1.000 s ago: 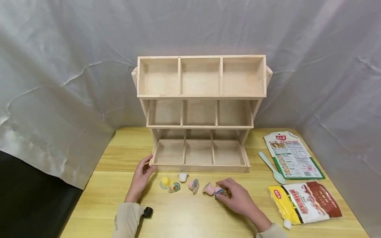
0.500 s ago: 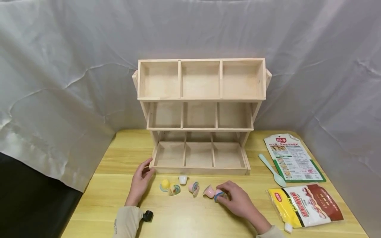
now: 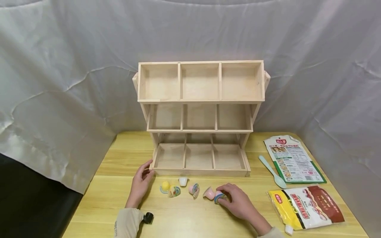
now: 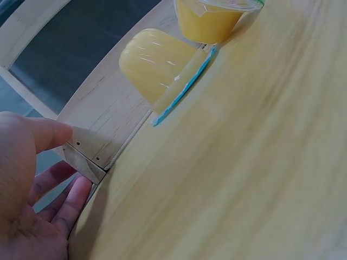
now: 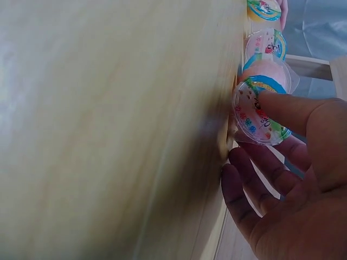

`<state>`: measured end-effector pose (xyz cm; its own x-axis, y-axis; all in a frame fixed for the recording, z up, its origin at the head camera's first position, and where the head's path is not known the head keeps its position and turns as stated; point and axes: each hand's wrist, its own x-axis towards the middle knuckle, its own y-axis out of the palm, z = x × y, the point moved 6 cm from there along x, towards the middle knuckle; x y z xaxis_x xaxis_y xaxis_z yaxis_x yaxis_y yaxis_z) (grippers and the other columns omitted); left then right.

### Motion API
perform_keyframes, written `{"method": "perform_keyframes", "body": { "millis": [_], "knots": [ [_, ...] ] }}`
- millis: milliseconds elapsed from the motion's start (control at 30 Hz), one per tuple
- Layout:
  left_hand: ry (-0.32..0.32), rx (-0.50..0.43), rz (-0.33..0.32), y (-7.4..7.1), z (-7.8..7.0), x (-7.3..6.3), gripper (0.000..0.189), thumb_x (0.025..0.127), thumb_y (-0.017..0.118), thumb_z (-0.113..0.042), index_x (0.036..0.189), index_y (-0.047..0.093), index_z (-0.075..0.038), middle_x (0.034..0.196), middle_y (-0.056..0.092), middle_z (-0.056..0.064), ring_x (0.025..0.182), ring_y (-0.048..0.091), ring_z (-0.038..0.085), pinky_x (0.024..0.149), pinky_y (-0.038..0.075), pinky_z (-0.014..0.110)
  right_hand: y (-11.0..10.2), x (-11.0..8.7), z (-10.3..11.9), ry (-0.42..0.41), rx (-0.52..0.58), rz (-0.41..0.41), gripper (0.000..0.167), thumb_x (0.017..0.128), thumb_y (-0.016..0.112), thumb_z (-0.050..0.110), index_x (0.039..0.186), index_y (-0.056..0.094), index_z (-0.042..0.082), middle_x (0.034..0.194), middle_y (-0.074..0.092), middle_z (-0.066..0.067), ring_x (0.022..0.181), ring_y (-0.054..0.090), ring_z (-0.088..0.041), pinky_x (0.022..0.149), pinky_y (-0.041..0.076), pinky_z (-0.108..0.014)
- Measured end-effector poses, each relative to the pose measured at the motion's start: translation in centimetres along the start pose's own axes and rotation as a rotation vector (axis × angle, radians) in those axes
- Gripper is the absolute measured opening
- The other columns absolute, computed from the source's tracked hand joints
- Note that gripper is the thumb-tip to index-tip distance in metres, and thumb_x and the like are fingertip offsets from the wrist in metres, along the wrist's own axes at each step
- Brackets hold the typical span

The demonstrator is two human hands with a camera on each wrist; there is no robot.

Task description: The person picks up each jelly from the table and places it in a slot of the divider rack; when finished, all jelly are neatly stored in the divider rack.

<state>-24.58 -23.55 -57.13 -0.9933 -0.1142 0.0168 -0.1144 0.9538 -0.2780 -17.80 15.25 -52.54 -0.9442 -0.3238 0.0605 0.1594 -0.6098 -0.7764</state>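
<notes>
A wooden three-tier rack (image 3: 200,172) with divided trays stands on the table. At its front left corner is my left hand (image 3: 140,185), thumb on the front board and fingers round the side, gripping the corner. My right hand (image 3: 238,201) pinches a pink jelly cup (image 5: 255,111), thumb on its printed lid and fingers behind. Another pink jelly cup (image 3: 209,193) lies right beside it, and a third pink one (image 3: 194,190) farther left. Near the rack's front edge are a white cup (image 3: 183,181) and two yellow jelly cups, one lid-down (image 4: 157,67) and one tilted (image 3: 174,191).
On the right side of the table lie a pale green spoon (image 3: 273,173), a white-and-green packet (image 3: 294,160) and a yellow, white and brown spouted pouch (image 3: 306,206). A grey curtain (image 3: 199,29) hangs behind and along both sides.
The head view has tilted slightly upward, so everything sits a little lower in frame. Both hands stay in place; the right fingers shift slightly on the pink jelly cup.
</notes>
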Motion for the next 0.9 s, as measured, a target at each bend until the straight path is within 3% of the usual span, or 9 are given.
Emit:
{"method": "perform_keyframes", "body": {
  "millis": [333,700,900],
  "knots": [
    [0.023,-0.009,-0.007,0.0,-0.3,-0.1,0.05,0.105,0.062,-0.014,0.153,0.051,-0.024,0.149,0.053,0.011,0.125,0.056,0.025,0.095,0.047,0.015,-0.3,0.0,-0.3,-0.015,0.0,0.0,0.026,0.088,0.084,0.026,0.112,0.074,0.02,0.101,0.067,0.014,0.094,0.063,-0.008,0.083,0.054,-0.029],
    [0.057,-0.003,-0.031,-0.1,-0.1,0.1,0.049,0.104,0.063,-0.012,0.151,0.054,-0.022,0.145,0.057,0.012,0.118,0.058,0.016,0.093,0.048,0.014,-1.1,0.1,-0.6,0.012,0.061,-0.001,0.028,0.086,0.085,0.025,0.11,0.074,0.016,0.096,0.066,0.01,0.087,0.059,-0.007,0.073,0.052,-0.023],
    [0.066,0.004,-0.036,-0.1,-0.1,0.1,0.049,0.104,0.063,-0.012,0.151,0.054,-0.021,0.145,0.057,0.015,0.12,0.059,0.02,0.093,0.048,0.014,-1.8,0.5,-0.1,-0.002,0.075,-0.014,0.029,0.086,0.085,0.026,0.111,0.074,0.017,0.099,0.068,0.01,0.09,0.062,-0.008,0.078,0.056,-0.026]
  ]
}}
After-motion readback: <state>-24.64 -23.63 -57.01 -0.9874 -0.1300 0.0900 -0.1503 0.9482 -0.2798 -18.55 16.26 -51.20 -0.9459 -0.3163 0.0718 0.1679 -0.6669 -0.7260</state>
